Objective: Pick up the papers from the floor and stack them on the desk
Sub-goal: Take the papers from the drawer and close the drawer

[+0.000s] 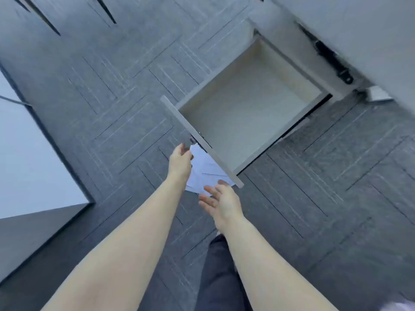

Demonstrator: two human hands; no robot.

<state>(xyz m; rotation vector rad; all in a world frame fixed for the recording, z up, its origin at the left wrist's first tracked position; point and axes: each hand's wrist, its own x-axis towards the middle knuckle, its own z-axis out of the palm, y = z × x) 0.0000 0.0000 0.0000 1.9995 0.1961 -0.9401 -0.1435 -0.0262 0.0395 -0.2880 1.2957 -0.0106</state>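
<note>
Papers [205, 169] on grey carpet [112, 97]

The papers [207, 170] lie on the floor [112, 108] just left of the open drawer [247, 108]. Left hand [180, 159] at their far-left edge, right hand [221, 199] at their near edge.

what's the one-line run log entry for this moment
phase: reaching | papers: on floor beside open drawer front | left hand: at papers' edge | right hand: open, above papers | lifted: not yet
</note>
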